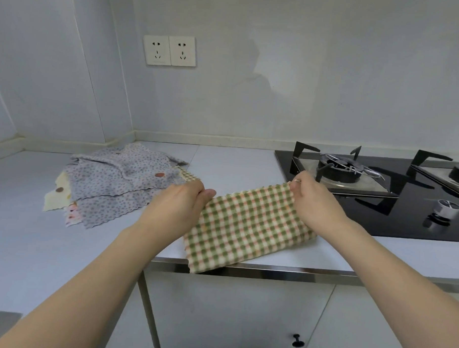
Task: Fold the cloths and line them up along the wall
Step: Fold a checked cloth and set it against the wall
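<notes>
On a pale kitchen counter (237, 161), the left hand (181, 200) and right hand (310, 197) pinch the far corners of a checked cloth (247, 227) at frame centre, apparently mid-fold. Unfolded cloths (117, 179) wait at left.

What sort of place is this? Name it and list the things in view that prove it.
Most likely a home kitchen. A gas hob with burner grates is set into the countertop, a cabinet door sits below it, and twin wall sockets are above. Both hands hold a checked cloth.
</notes>
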Motion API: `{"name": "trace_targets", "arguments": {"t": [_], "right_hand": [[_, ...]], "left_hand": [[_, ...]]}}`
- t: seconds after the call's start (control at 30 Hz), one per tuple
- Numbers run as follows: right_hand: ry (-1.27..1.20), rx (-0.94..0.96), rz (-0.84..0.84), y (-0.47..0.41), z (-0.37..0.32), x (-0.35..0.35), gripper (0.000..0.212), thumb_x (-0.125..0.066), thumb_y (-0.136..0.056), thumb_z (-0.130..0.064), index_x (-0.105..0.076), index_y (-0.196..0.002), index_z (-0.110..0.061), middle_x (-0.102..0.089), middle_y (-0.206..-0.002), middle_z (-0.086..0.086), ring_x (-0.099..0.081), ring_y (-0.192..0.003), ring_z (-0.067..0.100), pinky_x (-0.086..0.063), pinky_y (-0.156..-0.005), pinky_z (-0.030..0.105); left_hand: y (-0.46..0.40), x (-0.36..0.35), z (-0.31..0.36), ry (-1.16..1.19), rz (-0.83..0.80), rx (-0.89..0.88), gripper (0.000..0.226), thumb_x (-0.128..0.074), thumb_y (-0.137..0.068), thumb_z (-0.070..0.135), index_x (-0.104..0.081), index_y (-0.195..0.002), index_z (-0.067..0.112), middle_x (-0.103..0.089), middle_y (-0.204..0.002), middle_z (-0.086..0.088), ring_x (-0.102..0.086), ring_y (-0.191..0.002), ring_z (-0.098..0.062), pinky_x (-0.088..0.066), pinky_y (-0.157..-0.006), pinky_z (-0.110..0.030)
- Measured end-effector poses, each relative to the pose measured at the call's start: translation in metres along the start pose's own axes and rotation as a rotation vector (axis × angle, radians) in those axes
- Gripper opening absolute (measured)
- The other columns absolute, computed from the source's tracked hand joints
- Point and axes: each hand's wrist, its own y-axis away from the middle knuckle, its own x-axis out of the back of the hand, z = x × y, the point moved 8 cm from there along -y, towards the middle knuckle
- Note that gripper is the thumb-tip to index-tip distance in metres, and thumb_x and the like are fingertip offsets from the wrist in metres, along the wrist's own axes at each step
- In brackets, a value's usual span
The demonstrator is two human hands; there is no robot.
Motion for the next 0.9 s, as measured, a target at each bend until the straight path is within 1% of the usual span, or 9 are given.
{"name": "trace_targets", "arguments": {"t": [0.07, 0.17, 0.33, 0.47, 0.63, 0.7, 0.8, 0.83, 0.9], "right_hand": [[0.116, 0.002, -0.05, -0.01, 0.001, -0.017, 0.011, -0.031, -0.101, -0.019, -0.041, -0.103, -0.015, -0.06, -0.097, 0.008, -0.058, -0.083, 0.03, -0.048, -0.074, 0.043], [0.224, -0.023, -0.104, -0.026, 0.002, -0.04, 0.013, -0.032, -0.1, -0.015, -0.04, -0.108, -0.009, -0.061, -0.103, 0.014, -0.059, -0.088, 0.035, -0.045, -0.071, 0.04], [0.384, -0.075, -0.12, -0.05, 0.002, -0.068, 0.023, -0.042, -0.092, -0.004, -0.04, -0.115, -0.006, -0.059, -0.114, 0.013, -0.06, -0.101, 0.035, -0.037, -0.069, 0.034], [0.366, -0.026, -0.075, -0.058, 0.0, -0.085, 0.019, -0.041, -0.094, -0.008, -0.041, -0.112, -0.007, -0.058, -0.111, 0.011, -0.059, -0.095, 0.032, -0.036, -0.064, 0.034], [0.212, -0.027, 0.021, -0.058, 0.011, -0.082, 0.017, -0.036, -0.099, -0.02, -0.047, -0.107, -0.01, -0.063, -0.097, 0.01, -0.057, -0.085, 0.031, -0.036, -0.065, 0.036], [0.215, -0.019, 0.005, -0.058, 0.012, -0.083, 0.021, -0.034, -0.101, -0.024, -0.049, -0.108, -0.011, -0.064, -0.097, 0.009, -0.057, -0.088, 0.031, -0.037, -0.067, 0.037], [0.225, -0.022, -0.029, -0.061, 0.012, -0.086, 0.026, -0.032, -0.102, -0.029, -0.051, -0.11, -0.013, -0.064, -0.101, 0.007, -0.058, -0.093, 0.03, -0.038, -0.069, 0.036], [0.231, -0.02, -0.042, -0.061, 0.012, -0.086, 0.026, -0.032, -0.102, -0.029, -0.051, -0.109, -0.013, -0.064, -0.102, 0.006, -0.058, -0.093, 0.03, -0.038, -0.07, 0.037], [0.26, 0.004, -0.074, -0.062, 0.011, -0.086, 0.025, -0.032, -0.102, -0.027, -0.05, -0.108, -0.012, -0.063, -0.104, 0.008, -0.058, -0.093, 0.031, -0.039, -0.07, 0.037]], "left_hand": [[-0.004, -0.013, -0.005, -0.049, -0.048, 0.005, 0.04, -0.036, -0.101, 0.045, -0.04, -0.07, 0.02, -0.049, -0.061, 0.001, -0.048, -0.06, -0.018, -0.032, -0.052, -0.033], [-0.013, -0.031, -0.011, -0.064, -0.118, -0.02, 0.036, -0.039, -0.099, 0.05, -0.051, -0.08, 0.021, -0.057, -0.066, 0.002, -0.054, -0.064, -0.016, -0.044, -0.059, -0.034], [-0.032, -0.045, -0.024, -0.19, -0.091, 0.002, 0.037, -0.035, -0.102, 0.042, -0.049, -0.082, 0.015, -0.054, -0.066, 0.001, -0.051, -0.062, -0.019, -0.036, -0.054, -0.033], [-0.036, -0.052, -0.043, -0.313, -0.077, 0.039, 0.04, -0.033, -0.102, 0.042, -0.054, -0.084, 0.013, -0.061, -0.078, -0.003, -0.056, -0.075, -0.024, -0.046, -0.068, -0.037], [-0.036, -0.053, -0.043, -0.364, -0.094, 0.084, 0.038, -0.036, -0.101, 0.046, -0.051, -0.086, 0.014, -0.06, -0.081, -0.001, -0.055, -0.076, -0.021, -0.037, -0.061, -0.032], [-0.036, -0.048, -0.035, -0.371, -0.017, 0.041, 0.027, -0.043, -0.099, 0.041, -0.049, -0.093, 0.015, -0.058, -0.09, 0.0, -0.055, -0.083, -0.023, -0.039, -0.068, -0.034], [-0.032, -0.04, -0.006, -0.249, 0.167, -0.12, 0.01, -0.052, -0.093, 0.023, -0.057, -0.098, 0.014, -0.054, -0.098, -0.002, -0.05, -0.091, -0.027, -0.039, -0.078, -0.038], [-0.03, -0.042, 0.004, -0.192, 0.174, -0.173, 0.01, -0.052, -0.093, 0.018, -0.058, -0.099, 0.014, -0.053, -0.098, -0.003, -0.049, -0.092, -0.027, -0.04, -0.079, -0.039], [-0.023, -0.059, 0.018, -0.103, 0.038, -0.208, 0.019, -0.047, -0.097, 0.024, -0.057, -0.111, 0.016, -0.052, -0.108, -0.001, -0.046, -0.1, -0.024, -0.04, -0.086, -0.037]]}}
